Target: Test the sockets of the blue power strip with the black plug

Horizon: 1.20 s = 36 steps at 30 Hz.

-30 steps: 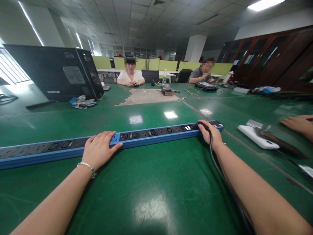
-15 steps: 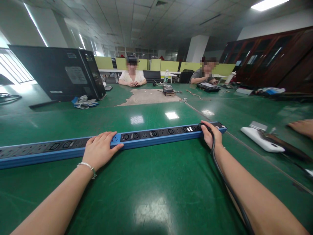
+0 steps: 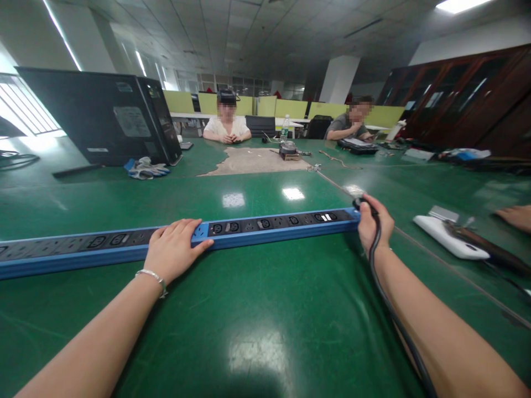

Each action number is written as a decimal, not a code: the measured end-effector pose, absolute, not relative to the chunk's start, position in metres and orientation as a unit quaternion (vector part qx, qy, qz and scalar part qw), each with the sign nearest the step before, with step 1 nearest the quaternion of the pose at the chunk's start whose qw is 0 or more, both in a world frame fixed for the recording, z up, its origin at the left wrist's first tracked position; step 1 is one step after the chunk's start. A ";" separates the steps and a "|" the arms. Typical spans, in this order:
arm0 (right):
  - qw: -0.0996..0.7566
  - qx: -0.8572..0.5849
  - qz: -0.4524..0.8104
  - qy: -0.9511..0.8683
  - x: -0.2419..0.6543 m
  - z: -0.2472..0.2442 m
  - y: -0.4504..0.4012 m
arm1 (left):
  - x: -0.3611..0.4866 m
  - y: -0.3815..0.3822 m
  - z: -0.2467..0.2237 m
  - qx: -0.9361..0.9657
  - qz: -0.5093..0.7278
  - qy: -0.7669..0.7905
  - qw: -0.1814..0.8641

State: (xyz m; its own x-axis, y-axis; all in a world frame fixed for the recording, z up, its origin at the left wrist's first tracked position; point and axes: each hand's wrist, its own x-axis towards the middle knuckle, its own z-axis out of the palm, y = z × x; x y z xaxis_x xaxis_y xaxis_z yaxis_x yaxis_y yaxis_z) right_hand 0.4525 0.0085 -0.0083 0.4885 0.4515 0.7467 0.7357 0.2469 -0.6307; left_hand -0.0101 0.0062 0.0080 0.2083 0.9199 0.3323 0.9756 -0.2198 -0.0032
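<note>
A long blue and black power strip (image 3: 249, 240) with rows of sockets lies across the green table. My left hand (image 3: 174, 249) grips it near its blue socket section, fingers over the far side and thumb along the front edge. At the strip's right end, my right hand (image 3: 375, 225) is closed around a black plug (image 3: 359, 203). The plug's face is turned away, and it appears just above the strip's end. From the hand a black power cord (image 3: 388, 298) runs down along my right forearm to the lower edge of the view.
A black computer case (image 3: 112, 121) and work gloves (image 3: 146, 168) stand at the back left. To the right lie a white device (image 3: 450, 236) with a dark handle and another person's bare limb (image 3: 514, 214). Two people sit across the green table (image 3: 257, 309), near a water bottle (image 3: 285, 128).
My right hand has lifted the plug from the sockets near the strip's right end and moved slightly right and up. My left hand keeps its place on the strip.
</note>
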 end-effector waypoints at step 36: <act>0.451 -0.614 -0.085 -0.642 0.347 -0.013 0.001 | -0.009 0.004 0.009 -0.769 -0.142 -0.614 0.104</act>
